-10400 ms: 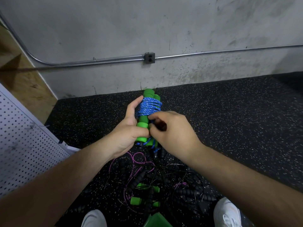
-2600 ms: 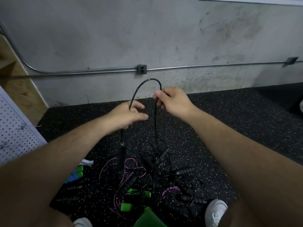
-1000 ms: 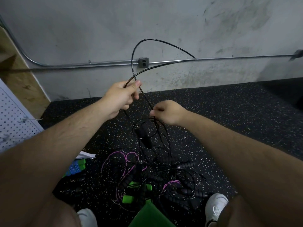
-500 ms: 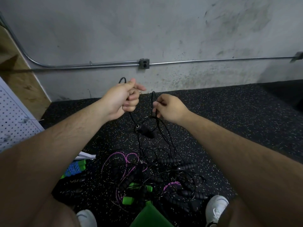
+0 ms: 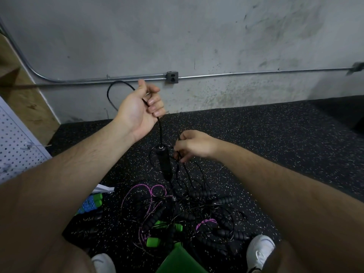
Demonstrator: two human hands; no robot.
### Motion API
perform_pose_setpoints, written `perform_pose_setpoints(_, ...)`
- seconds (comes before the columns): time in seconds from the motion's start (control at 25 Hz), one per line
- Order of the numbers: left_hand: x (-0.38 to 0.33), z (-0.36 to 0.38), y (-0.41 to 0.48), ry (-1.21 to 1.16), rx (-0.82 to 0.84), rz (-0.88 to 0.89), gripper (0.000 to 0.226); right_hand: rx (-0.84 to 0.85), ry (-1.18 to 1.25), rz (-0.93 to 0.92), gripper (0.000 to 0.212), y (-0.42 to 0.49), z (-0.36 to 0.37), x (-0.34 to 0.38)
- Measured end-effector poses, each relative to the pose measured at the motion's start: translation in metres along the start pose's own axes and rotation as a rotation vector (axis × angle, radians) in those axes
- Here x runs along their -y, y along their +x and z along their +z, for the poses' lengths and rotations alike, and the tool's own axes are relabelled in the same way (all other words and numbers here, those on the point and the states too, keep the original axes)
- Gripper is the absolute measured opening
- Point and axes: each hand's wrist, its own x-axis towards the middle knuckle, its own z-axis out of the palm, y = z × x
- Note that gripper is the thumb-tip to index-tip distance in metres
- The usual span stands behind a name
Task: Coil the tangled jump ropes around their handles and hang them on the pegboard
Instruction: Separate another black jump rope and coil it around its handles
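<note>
My left hand point(image 5: 140, 108) is raised palm-up and grips a thin black jump rope point(image 5: 109, 91) that loops out to its left. From this hand the cord drops to a black handle point(image 5: 165, 164) hanging above the floor. My right hand point(image 5: 194, 144) is lower, right of the handle, and pinches another strand of the same black cord. Below lies a tangled pile of ropes point(image 5: 177, 213) with black, pink and green parts. A coiled blue rope with green handles point(image 5: 91, 202) lies on the floor at left. The white pegboard point(image 5: 13, 146) stands at the left edge.
A grey concrete wall with a metal conduit point(image 5: 236, 72) and an outlet box point(image 5: 172, 77) runs across the back. The floor is black speckled rubber. My white shoes point(image 5: 259, 251) sit beside the pile, with a green object point(image 5: 181, 261) between them. A wooden panel point(image 5: 21, 91) leans left.
My left hand has turned palm-up and lifted, pulling the cord into a loop on its left. My right hand has dropped lower toward the hanging handle. Earlier, the blue rope was set down at left.
</note>
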Motion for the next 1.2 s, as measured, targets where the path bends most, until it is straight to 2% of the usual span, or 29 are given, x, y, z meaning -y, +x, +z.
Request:
perform_pose_setpoints(0.12,0.003,-0.001,-0.002,0.023,0.015,-0.026,0.045,0.001,-0.015,-0.037,0.014,0.002,0.003,-0.001)
perform_pose_setpoints(0.44,0.016,0.011,-0.008,0.092,0.071,-0.08,0.045,-0.194,-0.001,-0.046,0.003,0.003,0.012,0.007)
perform_pose_setpoints(0.6,0.004,0.018,-0.01,0.0,0.094,-0.021,0.044,-0.092,-0.123,0.034,0.005,0.004,0.017,-0.002)
perform_pose_setpoints(0.72,-0.025,0.024,-0.01,-0.115,0.122,0.045,0.042,-0.094,-0.198,0.079,0.018,0.001,0.016,-0.01)
perform_pose_setpoints(0.76,-0.037,0.021,-0.009,-0.086,0.136,0.051,0.041,-0.104,-0.2,0.085,0.018,0.0,0.014,-0.011)
perform_pose_setpoints(0.88,-0.052,0.001,-0.009,0.327,0.113,0.017,0.038,-0.194,-0.187,0.064,0.014,-0.003,0.003,-0.011)
perform_pose_setpoints(1.04,-0.033,-0.034,-0.011,0.912,0.064,-0.223,0.038,-0.378,-0.087,-0.087,0.009,-0.01,-0.017,0.002)
perform_pose_setpoints(1.12,-0.022,-0.04,-0.012,1.053,0.058,-0.273,0.037,-0.46,-0.026,-0.198,0.008,-0.015,-0.024,0.015)
perform_pose_setpoints(1.2,-0.012,-0.038,-0.014,1.066,0.06,-0.26,0.028,-0.507,0.023,-0.284,0.007,-0.017,-0.027,0.026)
